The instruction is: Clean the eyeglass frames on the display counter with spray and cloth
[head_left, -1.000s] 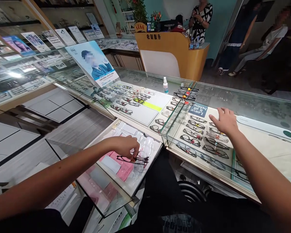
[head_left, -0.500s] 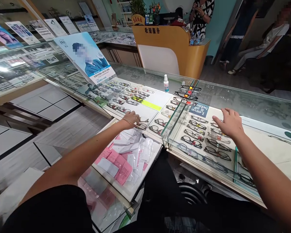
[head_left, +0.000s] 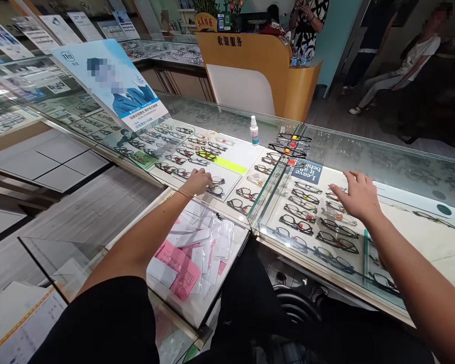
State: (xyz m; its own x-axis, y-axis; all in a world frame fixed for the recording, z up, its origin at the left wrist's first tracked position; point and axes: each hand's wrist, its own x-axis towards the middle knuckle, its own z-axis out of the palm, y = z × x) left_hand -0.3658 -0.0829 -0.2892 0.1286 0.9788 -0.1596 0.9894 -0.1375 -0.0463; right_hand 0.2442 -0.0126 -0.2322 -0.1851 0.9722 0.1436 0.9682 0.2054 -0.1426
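Two bare hands reach over a glass display surface filled with rows of eyeglasses. At centre frame, the left hand is inside the case, fingers curled at a pair of black-framed eyeglasses lying on the white tray. Whether the fingers pinch the frame or only touch it cannot be told. Right of centre, the right hand lies flat and released on the glass top, fingers spread. Pink paper slips and clear plastic sleeves lie in the lower tray beneath the left forearm. A small white spray bottle stands in the upper middle, near a stack of black frames with orange tags.
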